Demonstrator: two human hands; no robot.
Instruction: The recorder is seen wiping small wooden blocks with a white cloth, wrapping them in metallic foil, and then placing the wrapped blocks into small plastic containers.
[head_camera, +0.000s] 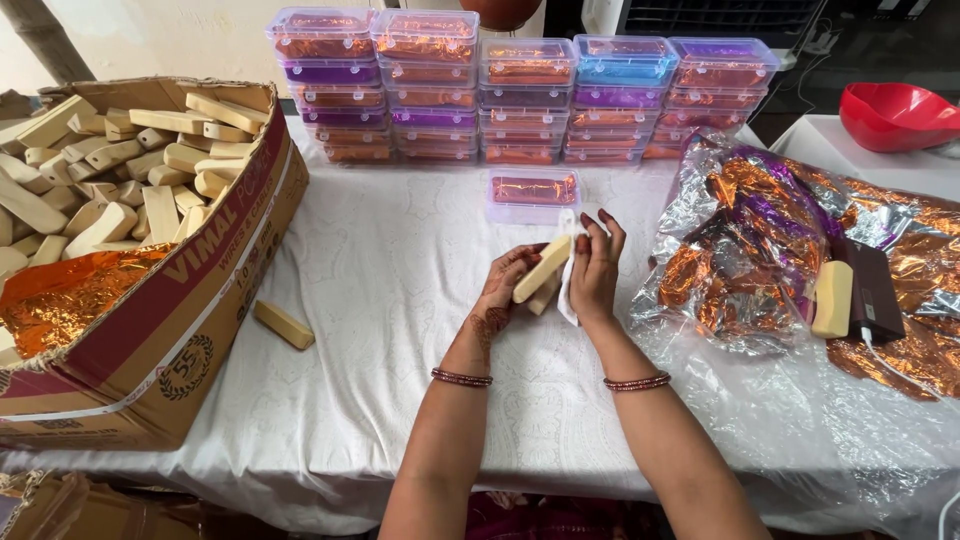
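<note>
Head view:
L hand (508, 285): fingers curled round two cream bars at table centre; grasping them from the left, thumb side up.
Upper bar (541, 268): cream, long, tilted up toward the right; top end meets the R hand.
Lower bar (545, 294): same kind, mostly hidden under the upper bar, only its end shows.
R hand (594, 270): upright, fingers raised, touching the upper bar's end and pinching a clear plastic lid (567, 290) that hangs down along its palm.
Open box (533, 194): small clear tub w/ lilac rim, orange foil inside, just beyond the hands, lid off.
Stacked tubs (520, 95): rows of closed clear boxes at the table's far edge, filled w/ orange, purple and blue foil.
Carton (190, 300): big cardboard box on the left, tipped open, heaped w/ cream bars; orange foil sheet in its near corner.
Loose bar (283, 324): lies alone on the cloth, just beside the carton, well apart from the hands.
Foil pile (760, 240): crumpled silver, orange, purple sheets on the right.
Bar on foil (832, 298): cream, upright-ish, beside a dark brown flat device (873, 290).
Red bowl (895, 115): far right on a side table.
Table (400, 260): white patterned cloth, clear plastic over the right part.
</note>
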